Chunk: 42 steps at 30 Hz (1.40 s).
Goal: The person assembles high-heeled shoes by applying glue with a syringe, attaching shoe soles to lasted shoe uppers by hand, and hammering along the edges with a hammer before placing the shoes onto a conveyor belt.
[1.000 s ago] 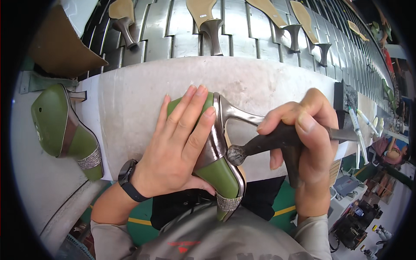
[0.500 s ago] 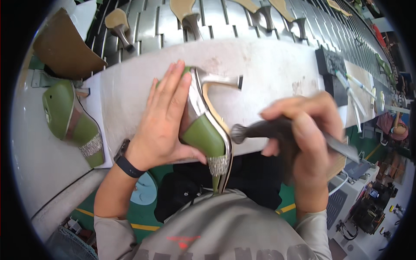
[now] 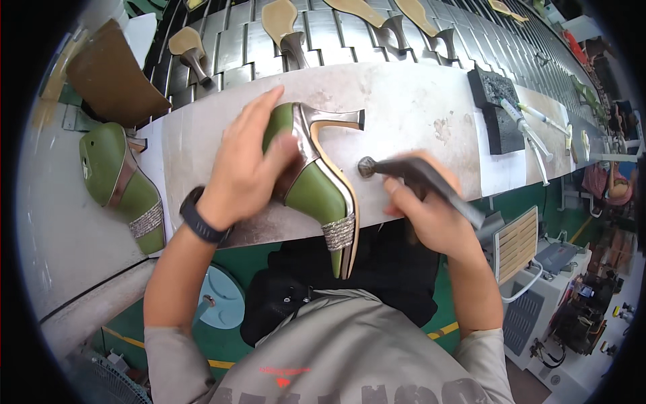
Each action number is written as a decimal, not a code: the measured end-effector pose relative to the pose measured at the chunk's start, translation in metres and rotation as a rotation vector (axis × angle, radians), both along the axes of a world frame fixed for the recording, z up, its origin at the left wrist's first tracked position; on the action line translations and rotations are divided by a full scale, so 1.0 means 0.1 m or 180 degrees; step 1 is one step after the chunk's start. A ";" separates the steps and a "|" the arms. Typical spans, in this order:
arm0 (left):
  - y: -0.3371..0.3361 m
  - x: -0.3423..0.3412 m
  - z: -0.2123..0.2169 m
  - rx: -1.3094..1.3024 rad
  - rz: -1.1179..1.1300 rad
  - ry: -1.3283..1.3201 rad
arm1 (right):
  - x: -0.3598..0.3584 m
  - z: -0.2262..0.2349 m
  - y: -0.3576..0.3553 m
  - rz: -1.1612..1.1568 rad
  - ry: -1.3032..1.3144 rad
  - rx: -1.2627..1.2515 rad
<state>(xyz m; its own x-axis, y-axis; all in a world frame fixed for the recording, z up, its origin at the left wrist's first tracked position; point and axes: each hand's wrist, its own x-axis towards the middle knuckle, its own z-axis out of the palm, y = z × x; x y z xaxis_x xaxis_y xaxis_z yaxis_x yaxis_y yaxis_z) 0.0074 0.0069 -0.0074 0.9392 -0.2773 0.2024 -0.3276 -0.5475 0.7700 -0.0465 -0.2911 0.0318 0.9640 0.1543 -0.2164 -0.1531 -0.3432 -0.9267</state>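
Observation:
A green high-heeled shoe (image 3: 313, 192) lies on its side on the white-topped bench, its metallic heel pointing right and its toe jutting over the near edge. It has a metallic trim and a glittering band near the toe. My left hand (image 3: 252, 155) rests against its upper on the left, fingers stretched out and the blurred thumb lying over the shoe's side. My right hand (image 3: 431, 209) is wrapped round a dark metal hammer (image 3: 424, 176). The hammer's round face is a short way right of the sole, apart from it. A matching green shoe (image 3: 118, 168) lies at the far left.
Behind the bench (image 3: 417, 101) runs a slatted metal conveyor (image 3: 235, 34) with several tan soles with heels. A black block (image 3: 498, 111) with syringes (image 3: 528, 131) stands at the right. A brown curved board (image 3: 114, 74) is at the left. Below are a blue round stool (image 3: 222, 303) and machinery.
My left hand has loosened around the shoe, its thumb drawn up from near the band. The hammer has turned and moved slightly up, and my right hand has come left. The shoe has shifted slightly.

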 end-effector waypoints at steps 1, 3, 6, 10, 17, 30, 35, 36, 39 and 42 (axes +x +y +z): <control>-0.11 0.10 -0.04 -0.0106 0.0377 -0.0337 | -0.03 0.00 -0.05 0.0084 0.0427 0.0065; -0.24 0.22 -0.05 -0.0303 0.0263 -0.0131 | -0.10 -0.03 -0.21 -0.0186 0.1476 0.0623; -0.39 0.24 -0.03 -0.0481 -0.0202 -0.0125 | -0.35 0.03 -0.27 -0.0686 -0.0112 -0.0217; -0.42 0.23 0.03 -0.0410 -0.0705 -0.0107 | -0.48 0.20 -0.11 -0.0881 -0.1605 0.0161; -0.40 0.25 0.01 -0.0402 -0.0690 -0.0177 | -0.27 0.13 0.20 0.0508 -0.2115 -0.0448; -0.36 0.23 -0.02 -0.0437 -0.0660 -0.0186 | -0.23 0.02 0.33 0.0695 -0.2238 -0.0457; -0.35 0.24 0.00 -0.0442 -0.0645 -0.0149 | -0.27 0.00 0.24 0.0671 -0.2083 -0.0935; -0.35 0.23 0.01 -0.0428 -0.0656 -0.0150 | -0.30 0.00 0.20 0.0572 -0.2125 -0.0814; -0.34 0.23 0.02 -0.0326 -0.0681 -0.0156 | -0.29 -0.02 0.20 0.0371 -0.2256 -0.0493; -0.33 0.22 0.02 -0.0330 -0.0646 -0.0159 | -0.26 0.04 0.27 0.0698 -0.2206 -0.0449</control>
<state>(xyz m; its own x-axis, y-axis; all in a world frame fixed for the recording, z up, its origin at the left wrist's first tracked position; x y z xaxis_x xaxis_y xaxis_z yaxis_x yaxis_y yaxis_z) 0.0298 -0.0266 -0.0057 0.8545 -0.4347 0.2844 -0.4620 -0.3854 0.7988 -0.0723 -0.2642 0.0358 0.8370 0.3748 0.3987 0.5369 -0.4216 -0.7307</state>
